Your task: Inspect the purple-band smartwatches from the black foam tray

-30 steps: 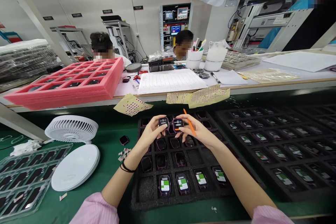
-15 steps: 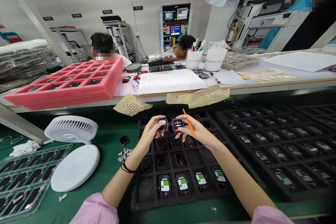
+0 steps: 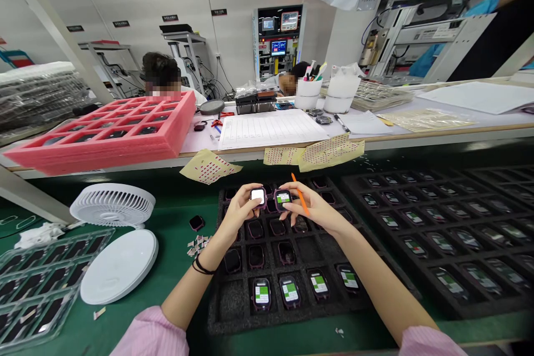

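Above a black foam tray [image 3: 231, 300], my left hand [image 3: 242, 204] is closed on a smartwatch body [image 3: 257, 194] with a plain white screen, its thumb on the glass. My right hand [image 3: 306, 203] grips a second watch [image 3: 283, 197], whose screen shows green and white blocks; the thumb rests at its lower edge. An orange stick, like a pen [image 3: 301, 194], is also tucked between the right fingers. Below, several watches sit in the tray's compartments. The front row has lit green-and-white screens, such as one watch [image 3: 262, 293]; those behind are dark.
Another foam tray [image 3: 400, 283] with watches lies to the right. On the left stand a white fan [image 3: 119, 267] and a clear tray [image 3: 54, 334] of dark parts. A loose watch [image 3: 196, 223] lies near the fan. Ahead, a shelf bears a pink foam tray [image 3: 175, 139] and paper sheets [image 3: 271, 129].
The left watch's screen went from green and white to plain white. The right watch's dark text screen became green and white blocks. Both hands stay nearly still.
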`<state>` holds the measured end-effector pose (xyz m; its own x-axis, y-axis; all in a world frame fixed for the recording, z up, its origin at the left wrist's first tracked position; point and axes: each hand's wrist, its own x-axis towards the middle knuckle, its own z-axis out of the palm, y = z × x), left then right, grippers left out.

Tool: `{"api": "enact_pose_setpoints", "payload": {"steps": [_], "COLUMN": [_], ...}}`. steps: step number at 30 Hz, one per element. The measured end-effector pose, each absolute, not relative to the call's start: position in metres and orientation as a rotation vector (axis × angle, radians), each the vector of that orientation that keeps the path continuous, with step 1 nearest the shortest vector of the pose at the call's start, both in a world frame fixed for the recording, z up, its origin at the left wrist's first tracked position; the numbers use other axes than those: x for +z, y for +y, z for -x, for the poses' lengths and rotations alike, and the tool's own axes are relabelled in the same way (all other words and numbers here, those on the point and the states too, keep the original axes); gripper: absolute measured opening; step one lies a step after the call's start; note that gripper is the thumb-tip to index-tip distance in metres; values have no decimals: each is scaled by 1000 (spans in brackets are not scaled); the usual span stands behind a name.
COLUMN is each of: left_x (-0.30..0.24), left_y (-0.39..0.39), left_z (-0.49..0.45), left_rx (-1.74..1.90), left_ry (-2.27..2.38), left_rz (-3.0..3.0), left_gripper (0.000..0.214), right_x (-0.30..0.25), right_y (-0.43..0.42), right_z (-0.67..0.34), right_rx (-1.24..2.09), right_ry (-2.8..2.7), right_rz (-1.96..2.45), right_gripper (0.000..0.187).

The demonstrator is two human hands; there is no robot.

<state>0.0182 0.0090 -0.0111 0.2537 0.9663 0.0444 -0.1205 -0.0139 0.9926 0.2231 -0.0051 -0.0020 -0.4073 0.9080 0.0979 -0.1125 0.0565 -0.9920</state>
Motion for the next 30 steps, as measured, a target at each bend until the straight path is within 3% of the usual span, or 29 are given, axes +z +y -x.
{"api": "enact_pose_setpoints", "payload": {"steps": [6,12,30], "left_x": [-9,-8,-10], "left_y": [8,6,8], "left_z": [-19,-20,-20], "left_rx": [1103,1108,1005], "left_ry": [961,1024,949], "left_rz": [-1255,-1231,-1287], "left_gripper": [48,37,40], "right_x": [-2,-3,-4], "right_y": [-5,-5,-3], "right_z": [-221,-219,-224], "right_rx": [1486,1410,1422], "right_ry": [-1477,-1394,-1445], "right_rz": [849,943,887], "right_gripper": [38,29,31]}}
